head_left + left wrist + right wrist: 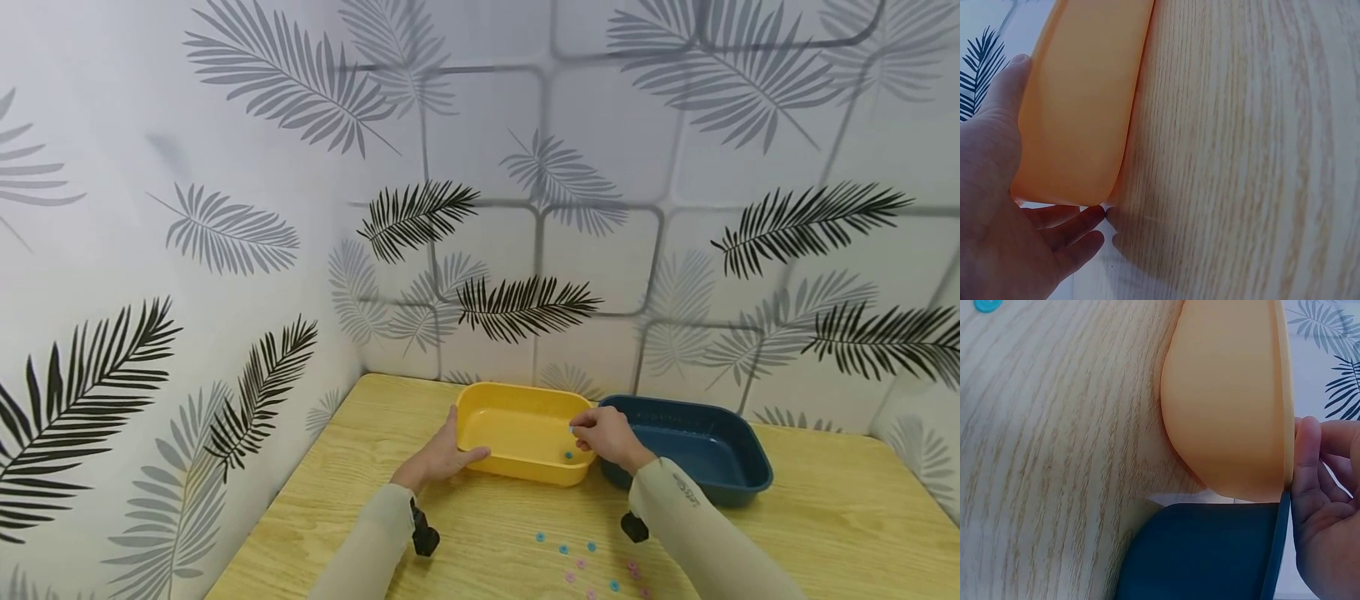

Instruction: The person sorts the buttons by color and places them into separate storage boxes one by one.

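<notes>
My left hand (442, 452) grips the left end of a yellow plastic tub (517, 469), thumb at its near rim. In the left wrist view, the fingers (1079, 234) bend round the tub's corner. Above the tub's right end, my right hand (609, 435) pinches a small light blue button (572, 429) between thumb and fingertips. One blue button (568, 455) lies on the tub floor below that hand. The right wrist view shows the right hand (1329, 494) at the tub's rim, with the pinched button hidden.
A dark blue tub (750, 490) stands close against the yellow one on the right. Several loose blue buttons (564, 549) and pink buttons (570, 577) lie on the wooden table (465, 550) near its front. A leaf-patterned wall (510, 250) rises behind the tubs.
</notes>
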Action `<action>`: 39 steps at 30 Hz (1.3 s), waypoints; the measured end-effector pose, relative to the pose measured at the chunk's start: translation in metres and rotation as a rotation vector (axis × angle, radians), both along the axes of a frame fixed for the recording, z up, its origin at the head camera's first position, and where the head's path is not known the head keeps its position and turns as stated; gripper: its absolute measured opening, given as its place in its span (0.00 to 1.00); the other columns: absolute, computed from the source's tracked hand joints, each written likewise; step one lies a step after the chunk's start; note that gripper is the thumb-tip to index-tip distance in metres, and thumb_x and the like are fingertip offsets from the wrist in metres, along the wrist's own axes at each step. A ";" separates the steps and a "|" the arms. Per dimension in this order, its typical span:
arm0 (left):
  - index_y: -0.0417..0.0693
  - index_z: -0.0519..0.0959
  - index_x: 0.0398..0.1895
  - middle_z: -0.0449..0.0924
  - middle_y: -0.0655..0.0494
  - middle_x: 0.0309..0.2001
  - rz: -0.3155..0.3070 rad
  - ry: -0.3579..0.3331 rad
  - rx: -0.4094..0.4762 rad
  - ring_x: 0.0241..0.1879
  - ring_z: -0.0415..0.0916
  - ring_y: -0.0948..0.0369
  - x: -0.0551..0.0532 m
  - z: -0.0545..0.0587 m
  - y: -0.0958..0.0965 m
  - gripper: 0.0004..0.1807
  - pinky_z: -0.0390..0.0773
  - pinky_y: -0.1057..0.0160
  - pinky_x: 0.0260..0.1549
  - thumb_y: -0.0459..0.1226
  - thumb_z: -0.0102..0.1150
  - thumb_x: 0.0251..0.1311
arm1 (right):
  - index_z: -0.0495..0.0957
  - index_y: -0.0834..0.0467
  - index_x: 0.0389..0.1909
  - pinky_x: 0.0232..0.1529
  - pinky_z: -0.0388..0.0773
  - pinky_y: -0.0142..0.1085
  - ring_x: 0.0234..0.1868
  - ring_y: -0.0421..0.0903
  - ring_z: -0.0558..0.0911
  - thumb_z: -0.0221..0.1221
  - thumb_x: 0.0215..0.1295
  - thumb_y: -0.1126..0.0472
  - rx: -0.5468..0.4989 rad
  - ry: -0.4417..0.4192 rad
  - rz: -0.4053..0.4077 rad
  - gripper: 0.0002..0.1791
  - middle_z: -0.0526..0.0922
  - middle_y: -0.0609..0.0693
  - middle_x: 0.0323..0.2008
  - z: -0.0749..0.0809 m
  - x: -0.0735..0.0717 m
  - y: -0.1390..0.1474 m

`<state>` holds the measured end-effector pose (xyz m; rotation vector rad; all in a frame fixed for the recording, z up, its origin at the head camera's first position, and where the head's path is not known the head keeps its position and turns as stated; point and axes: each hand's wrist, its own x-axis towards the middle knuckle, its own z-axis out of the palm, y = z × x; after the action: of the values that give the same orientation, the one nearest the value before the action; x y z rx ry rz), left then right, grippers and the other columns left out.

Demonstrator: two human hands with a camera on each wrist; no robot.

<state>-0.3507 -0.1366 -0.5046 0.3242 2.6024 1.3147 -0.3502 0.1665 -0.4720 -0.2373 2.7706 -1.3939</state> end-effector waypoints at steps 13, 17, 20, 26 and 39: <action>0.38 0.28 0.73 0.39 0.36 0.73 -0.017 0.023 0.001 0.70 0.44 0.44 0.002 0.003 0.000 0.58 0.47 0.46 0.66 0.49 0.61 0.60 | 0.80 0.69 0.44 0.29 0.80 0.34 0.23 0.42 0.80 0.58 0.65 0.67 -0.023 -0.023 -0.061 0.11 0.83 0.60 0.33 -0.003 -0.006 -0.002; 0.37 0.28 0.73 0.39 0.35 0.72 -0.025 0.038 -0.001 0.70 0.44 0.44 0.001 0.003 0.000 0.57 0.48 0.46 0.66 0.48 0.61 0.60 | 0.79 0.70 0.45 0.28 0.80 0.34 0.22 0.42 0.80 0.57 0.65 0.68 -0.042 -0.016 -0.065 0.11 0.82 0.61 0.33 -0.003 -0.006 -0.002; 0.36 0.28 0.73 0.39 0.34 0.72 -0.026 0.043 -0.004 0.70 0.44 0.43 0.001 0.002 0.000 0.58 0.48 0.45 0.65 0.49 0.61 0.60 | 0.78 0.71 0.47 0.28 0.80 0.35 0.23 0.42 0.80 0.57 0.65 0.68 -0.055 -0.017 -0.069 0.12 0.82 0.61 0.33 -0.003 -0.005 -0.002; 0.39 0.28 0.73 0.38 0.37 0.73 -0.019 0.021 0.002 0.71 0.44 0.44 0.003 0.002 -0.001 0.58 0.47 0.45 0.66 0.50 0.61 0.60 | 0.77 0.71 0.48 0.29 0.80 0.34 0.23 0.42 0.79 0.57 0.65 0.68 -0.057 -0.025 -0.078 0.13 0.82 0.61 0.33 -0.003 -0.004 -0.002; 0.40 0.28 0.73 0.40 0.37 0.73 -0.007 0.012 -0.013 0.71 0.44 0.45 0.001 -0.001 0.000 0.58 0.48 0.46 0.66 0.51 0.61 0.59 | 0.78 0.70 0.47 0.32 0.80 0.38 0.30 0.50 0.81 0.57 0.66 0.67 -0.061 0.019 0.003 0.12 0.82 0.61 0.35 0.001 0.011 0.003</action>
<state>-0.3501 -0.1370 -0.5054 0.3392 2.6166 1.2967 -0.3393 0.1695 -0.4713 -0.2573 2.7437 -1.4851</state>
